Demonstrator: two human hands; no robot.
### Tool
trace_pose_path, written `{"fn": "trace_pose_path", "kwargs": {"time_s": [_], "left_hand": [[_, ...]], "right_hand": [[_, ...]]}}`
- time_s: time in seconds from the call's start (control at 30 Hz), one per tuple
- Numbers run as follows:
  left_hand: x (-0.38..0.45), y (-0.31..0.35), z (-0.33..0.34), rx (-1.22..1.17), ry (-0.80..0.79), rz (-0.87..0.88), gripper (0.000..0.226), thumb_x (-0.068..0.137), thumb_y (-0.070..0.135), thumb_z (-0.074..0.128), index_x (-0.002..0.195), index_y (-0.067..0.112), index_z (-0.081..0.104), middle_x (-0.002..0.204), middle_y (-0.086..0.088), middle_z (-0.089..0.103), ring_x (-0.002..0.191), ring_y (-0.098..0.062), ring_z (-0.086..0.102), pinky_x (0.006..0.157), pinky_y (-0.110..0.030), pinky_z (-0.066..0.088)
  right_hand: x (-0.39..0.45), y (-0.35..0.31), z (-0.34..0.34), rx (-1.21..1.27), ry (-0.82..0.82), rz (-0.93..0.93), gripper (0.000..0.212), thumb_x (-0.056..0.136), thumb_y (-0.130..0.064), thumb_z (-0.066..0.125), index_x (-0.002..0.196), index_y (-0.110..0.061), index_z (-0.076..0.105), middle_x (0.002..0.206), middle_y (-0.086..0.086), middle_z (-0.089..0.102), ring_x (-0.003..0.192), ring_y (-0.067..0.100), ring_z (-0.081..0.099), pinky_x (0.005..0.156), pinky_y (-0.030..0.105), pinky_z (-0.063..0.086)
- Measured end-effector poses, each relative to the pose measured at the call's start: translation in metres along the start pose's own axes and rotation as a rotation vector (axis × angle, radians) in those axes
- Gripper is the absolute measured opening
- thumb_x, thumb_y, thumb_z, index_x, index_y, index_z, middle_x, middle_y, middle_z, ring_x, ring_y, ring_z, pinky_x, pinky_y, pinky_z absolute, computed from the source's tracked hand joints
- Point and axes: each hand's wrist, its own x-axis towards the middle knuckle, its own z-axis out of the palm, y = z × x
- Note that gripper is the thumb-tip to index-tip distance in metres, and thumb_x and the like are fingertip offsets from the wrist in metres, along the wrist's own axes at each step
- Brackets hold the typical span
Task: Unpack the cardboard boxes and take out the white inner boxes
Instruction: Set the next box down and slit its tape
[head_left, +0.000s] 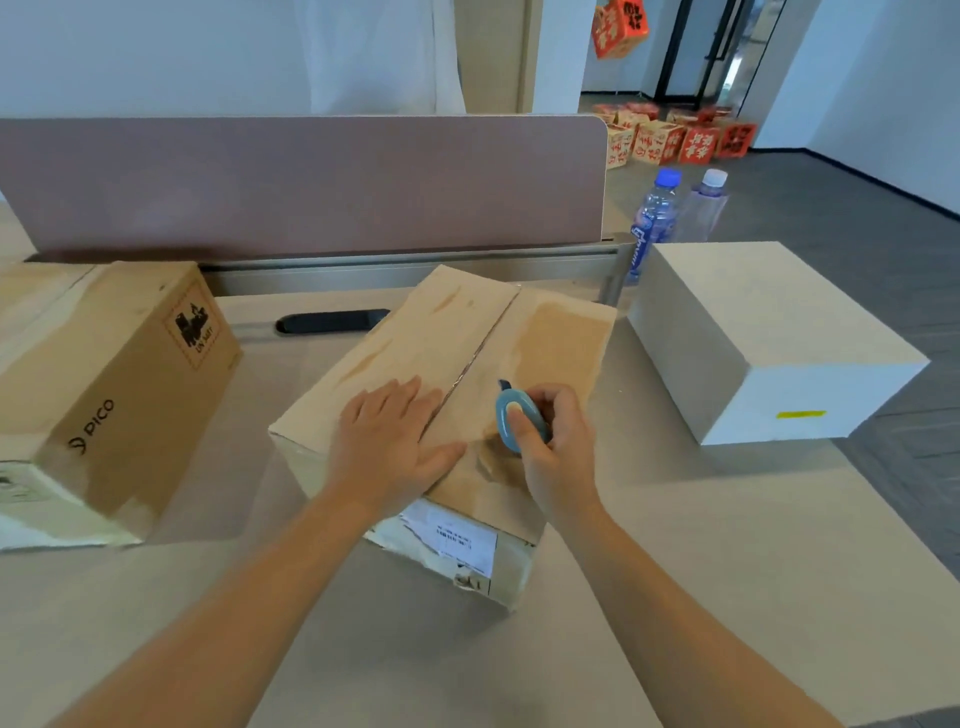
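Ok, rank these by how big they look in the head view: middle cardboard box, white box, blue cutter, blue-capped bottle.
1. middle cardboard box
2. white box, though it sits farther off, so the gap is unsure
3. blue-capped bottle, partly hidden and farthest away
4. blue cutter

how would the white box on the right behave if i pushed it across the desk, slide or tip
The white box would probably slide rather than tip: it sits flat on the desk on a broad base, wider than it is tall. Its crisp edges and flat faces suggest stiff walls that should not buckle. Its weight cannot be judged, since the contents are hidden.
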Motion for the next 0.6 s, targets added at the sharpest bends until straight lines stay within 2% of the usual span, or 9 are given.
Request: {"fn": "trace_pose_path", "kwargs": {"time_s": [0.07,0.1,0.17,0.23,0.3,0.37,0.5,0.53,0.6], "left_hand": [[-0.001,0.014,0.001,0.007,0.045,-0.059,0.104,0.057,0.069,-0.012,0.144,0.027,0.027,0.154,0.002,0.023,0.141,-0.02,0.02,0.113,-0.035,0.014],[-0.003,0.022,0.003,0.004,0.054,-0.1,0.103,0.059,0.067,-0.012,0.144,0.025,0.029,0.153,0.0,0.025,0.14,-0.022,0.022,0.112,-0.037,0.016],[-0.005,0.037,0.005,0.001,0.045,-0.192,0.1,0.064,0.065,-0.011,0.143,0.021,0.031,0.151,-0.004,0.028,0.139,-0.027,0.024,0.112,-0.041,0.018],[-0.007,0.053,0.007,0.001,0.037,-0.277,0.086,0.078,0.066,0.001,0.142,0.018,0.032,0.15,-0.007,0.029,0.138,-0.029,0.025,0.111,-0.045,0.02],[-0.009,0.071,0.01,0.024,0.077,-0.347,0.067,0.088,0.056,0.022,0.132,0.012,0.047,0.141,-0.013,0.043,0.13,-0.034,0.039,0.106,-0.051,0.03],[-0.009,0.09,0.007,-0.023,0.13,-0.367,0.063,0.083,0.049,0.029,0.111,0.007,0.066,0.123,-0.02,0.06,0.115,-0.04,0.055,0.094,-0.058,0.04],[-0.014,0.126,-0.001,-0.131,0.114,-0.267,0.063,0.074,0.046,0.028,0.104,0.01,0.069,0.122,-0.017,0.062,0.115,-0.037,0.057,0.094,-0.057,0.042],[-0.016,0.13,-0.001,-0.208,0.107,-0.213,0.069,0.072,0.048,0.023,0.111,0.011,0.066,0.129,-0.014,0.057,0.122,-0.035,0.051,0.1,-0.054,0.037],[-0.015,0.124,-0.001,-0.306,0.034,-0.136,0.078,0.075,0.056,0.015,0.136,0.018,0.044,0.151,-0.005,0.031,0.141,-0.022,0.023,0.114,-0.038,0.015]], "right_hand": [[0.017,0.005,-0.01,0.005,-0.091,0.004,0.018,0.086,-0.025,0.06,0.081,-0.034,0.045,0.082,-0.015,0.052,0.086,0.018,0.052,0.075,0.026,0.045],[0.026,0.007,-0.015,0.003,-0.133,0.008,0.016,0.088,-0.019,0.06,0.083,-0.028,0.048,0.081,-0.014,0.051,0.079,0.012,0.051,0.068,0.016,0.044],[0.042,0.007,-0.025,-0.017,-0.211,0.034,0.008,0.089,-0.016,0.058,0.089,-0.017,0.05,0.08,-0.011,0.051,0.072,0.004,0.048,0.059,0.007,0.041],[0.055,0.007,-0.033,-0.031,-0.272,0.062,0.008,0.089,-0.016,0.058,0.091,-0.015,0.05,0.082,-0.007,0.053,0.072,0.004,0.048,0.059,0.007,0.04],[0.063,0.007,-0.042,-0.059,-0.307,0.068,0.01,0.089,-0.016,0.058,0.086,-0.02,0.05,0.085,-0.003,0.054,0.077,0.01,0.05,0.063,0.014,0.04],[0.062,0.007,-0.054,-0.118,-0.32,0.042,0.014,0.089,-0.016,0.058,0.083,-0.024,0.048,0.082,-0.007,0.053,0.079,0.012,0.05,0.066,0.02,0.041],[0.04,0.011,-0.077,-0.171,-0.163,-0.044,0.008,0.09,-0.014,0.056,0.095,-0.016,0.05,0.079,-0.02,0.048,0.076,0.008,0.049,0.071,0.024,0.039],[0.033,0.012,-0.08,-0.151,-0.105,-0.057,0.008,0.09,-0.014,0.055,0.095,-0.017,0.049,0.079,-0.02,0.048,0.076,0.009,0.049,0.07,0.023,0.038],[0.02,0.015,-0.08,-0.122,-0.013,-0.08,0.008,0.091,-0.015,0.055,0.095,-0.017,0.048,0.078,-0.02,0.048,0.075,0.008,0.049,0.067,0.021,0.037]]}}
